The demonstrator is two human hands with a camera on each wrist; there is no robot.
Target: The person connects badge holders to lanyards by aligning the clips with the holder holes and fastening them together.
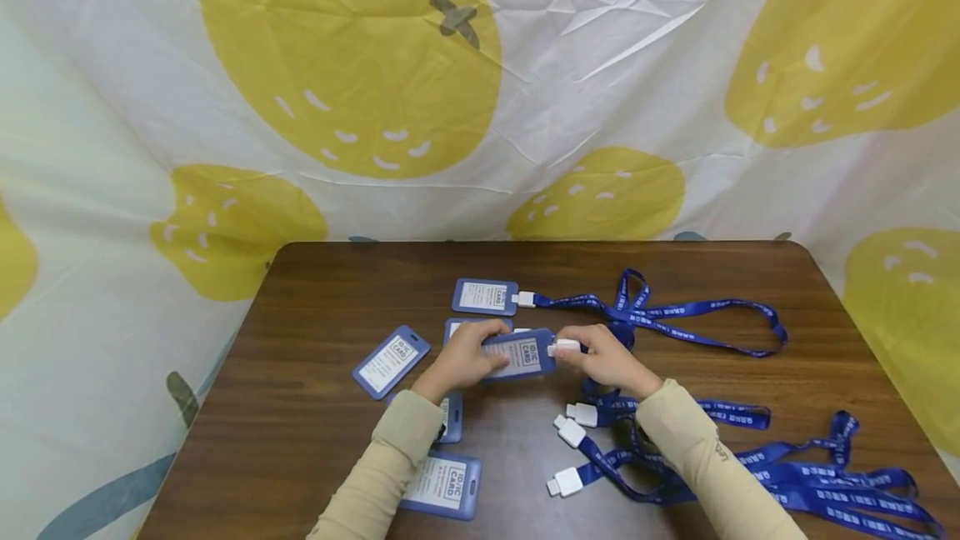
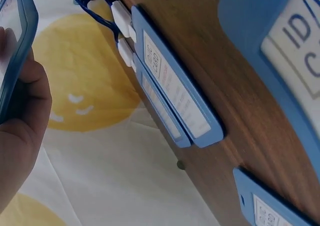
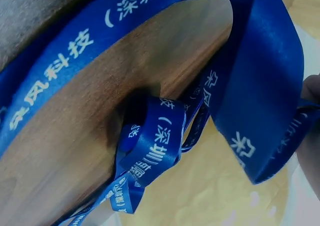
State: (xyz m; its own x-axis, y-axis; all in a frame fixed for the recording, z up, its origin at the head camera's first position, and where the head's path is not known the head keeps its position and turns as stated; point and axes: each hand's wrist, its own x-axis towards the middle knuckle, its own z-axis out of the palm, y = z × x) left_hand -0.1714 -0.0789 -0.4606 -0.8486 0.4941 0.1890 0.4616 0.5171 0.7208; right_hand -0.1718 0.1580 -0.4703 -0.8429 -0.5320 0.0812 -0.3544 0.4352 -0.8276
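Above the middle of the table, my left hand point(image 1: 467, 359) grips a blue card holder point(image 1: 534, 361) by one end, thumb on its face. The holder carries a white "ID/IC CARD" insert. At its slotted end, my right hand point(image 1: 606, 359) pinches the white clip point(image 1: 567, 345) of a blue lanyard; whether the clip is through the slot cannot be told. That lanyard's printed strap point(image 3: 265, 75) hangs in folds near the hand in the right wrist view. In the left wrist view the left fingers point(image 2: 36, 85) curl round the holder's edge.
Behind the hands lie two card holders point(image 2: 180, 95) with white clips attached; one's lanyard point(image 1: 720, 307) stretches right. Several loose holders point(image 1: 390, 362) lie at left and front. More lanyards point(image 1: 825, 482) with white clips point(image 1: 566, 482) lie at front right. A patterned cloth point(image 1: 420, 215) hangs behind the table point(image 1: 300, 340).
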